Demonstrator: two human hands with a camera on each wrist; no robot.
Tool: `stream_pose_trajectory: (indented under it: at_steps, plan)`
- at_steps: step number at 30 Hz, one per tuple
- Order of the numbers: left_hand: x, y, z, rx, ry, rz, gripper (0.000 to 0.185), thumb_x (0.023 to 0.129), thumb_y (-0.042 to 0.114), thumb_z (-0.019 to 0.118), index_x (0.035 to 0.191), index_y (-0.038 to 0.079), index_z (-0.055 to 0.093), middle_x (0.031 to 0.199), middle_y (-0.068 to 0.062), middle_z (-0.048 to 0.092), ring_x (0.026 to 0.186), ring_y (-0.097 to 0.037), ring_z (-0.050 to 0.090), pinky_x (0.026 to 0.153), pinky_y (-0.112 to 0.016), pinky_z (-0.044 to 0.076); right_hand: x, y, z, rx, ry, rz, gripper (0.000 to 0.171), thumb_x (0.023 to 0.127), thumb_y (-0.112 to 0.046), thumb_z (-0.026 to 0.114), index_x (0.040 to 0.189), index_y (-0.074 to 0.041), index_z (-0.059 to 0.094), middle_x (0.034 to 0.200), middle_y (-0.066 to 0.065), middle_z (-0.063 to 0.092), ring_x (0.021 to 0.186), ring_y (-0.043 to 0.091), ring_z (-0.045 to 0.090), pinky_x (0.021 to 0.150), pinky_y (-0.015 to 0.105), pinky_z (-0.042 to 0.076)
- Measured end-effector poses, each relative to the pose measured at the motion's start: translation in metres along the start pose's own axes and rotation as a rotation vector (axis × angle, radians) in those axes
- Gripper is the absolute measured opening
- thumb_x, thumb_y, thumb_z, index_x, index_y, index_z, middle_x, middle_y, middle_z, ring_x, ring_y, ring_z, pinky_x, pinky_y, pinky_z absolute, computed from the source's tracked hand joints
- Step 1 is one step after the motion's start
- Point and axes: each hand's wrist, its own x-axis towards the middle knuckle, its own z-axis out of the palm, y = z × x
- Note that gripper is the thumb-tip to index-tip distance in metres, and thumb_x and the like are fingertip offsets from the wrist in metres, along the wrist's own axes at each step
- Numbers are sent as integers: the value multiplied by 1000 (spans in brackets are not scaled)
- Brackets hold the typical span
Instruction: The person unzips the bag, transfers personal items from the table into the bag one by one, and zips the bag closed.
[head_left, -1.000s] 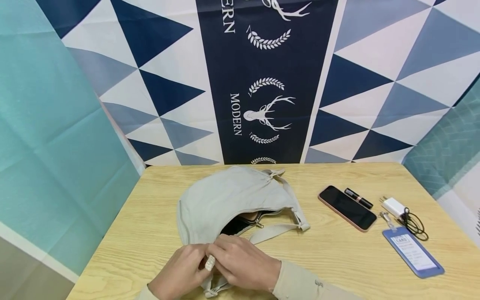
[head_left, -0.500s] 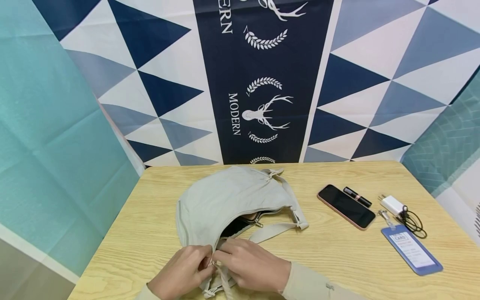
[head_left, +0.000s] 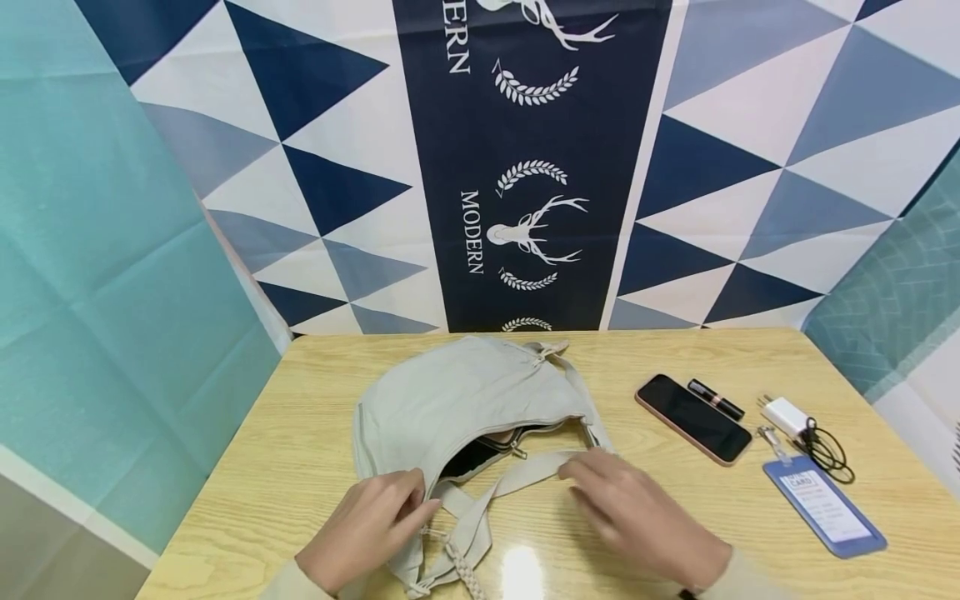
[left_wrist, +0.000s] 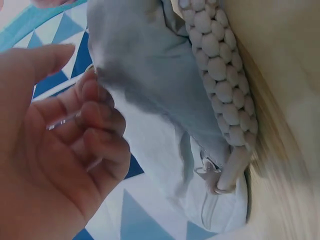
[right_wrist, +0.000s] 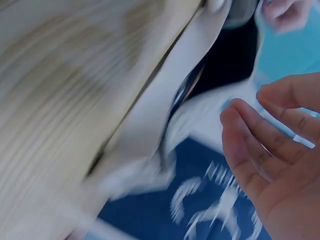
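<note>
A pale grey shoulder bag [head_left: 450, 400] lies on the wooden table, its zipped mouth gaping over a dark interior with part of a dark-edged item showing inside. Beside the mouth's near end is my left hand [head_left: 371, 525]; its fingers curl loosely at the fabric edge, and the thumb stands apart from them in the left wrist view. A braided cord [left_wrist: 222, 85] hangs from the zip there. Over the bag's flat strap [head_left: 536, 473], toward its right end, hovers my right hand [head_left: 641, 512], fingers loosely bent around nothing in the right wrist view.
To the right lie a phone [head_left: 693, 419] in a pink case, a small black tube [head_left: 716, 400], a white charger plug [head_left: 785, 415] with a coiled black cable [head_left: 828, 458], and a blue card holder [head_left: 825, 508]. A patterned cloth [head_left: 540, 167] hangs behind the table.
Both hands were together at the zip's near end. The right hand has let go and moved right; the left stays near the bag's edge. The braided cord now hangs free.
</note>
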Motion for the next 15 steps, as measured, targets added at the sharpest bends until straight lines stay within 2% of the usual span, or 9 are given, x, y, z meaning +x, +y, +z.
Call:
stream_pose_trajectory:
  at_steps: [3, 6, 9, 11, 15]
  plan:
    - [5, 2, 1, 33, 16, -17, 37, 97, 40, 64, 70, 28, 42, 57, 16, 35, 46, 2, 30, 42, -19, 30, -28, 22, -16, -87, 31, 122, 32, 77, -2, 75, 107, -11, 69, 104, 0, 67, 94, 15, 64, 76, 36, 57]
    - [10, 2, 1, 70, 8, -19, 39, 97, 41, 64, 69, 26, 42, 56, 15, 34, 45, 2, 29, 40, -19, 29, -60, 38, -30, -118, -9, 326, 27, 81, -4, 75, 106, -11, 68, 106, 3, 66, 97, 21, 63, 78, 45, 54]
    - [14, 1, -1, 133, 21, 19, 40, 97, 29, 65, 67, 25, 39, 55, 15, 32, 45, 2, 27, 40, -18, 27, -92, 50, -45, -66, -88, 567, 22, 91, -9, 70, 112, -7, 66, 113, 12, 64, 107, 33, 58, 85, 55, 47]
    - [17, 1, -3, 167, 37, 54, 40, 94, 18, 65, 65, 24, 38, 54, 15, 30, 46, 2, 26, 40, -17, 26, -110, 61, -54, -47, -123, 690, 22, 95, -10, 65, 116, -4, 64, 117, 20, 62, 110, 41, 55, 86, 60, 43]
    - [20, 0, -10, 189, 49, 92, 38, 88, 7, 63, 64, 22, 37, 54, 14, 30, 47, 2, 26, 40, -17, 26, -131, 89, -71, -80, -171, 794, 24, 94, -8, 66, 114, 5, 63, 113, 31, 62, 104, 53, 55, 82, 63, 44]
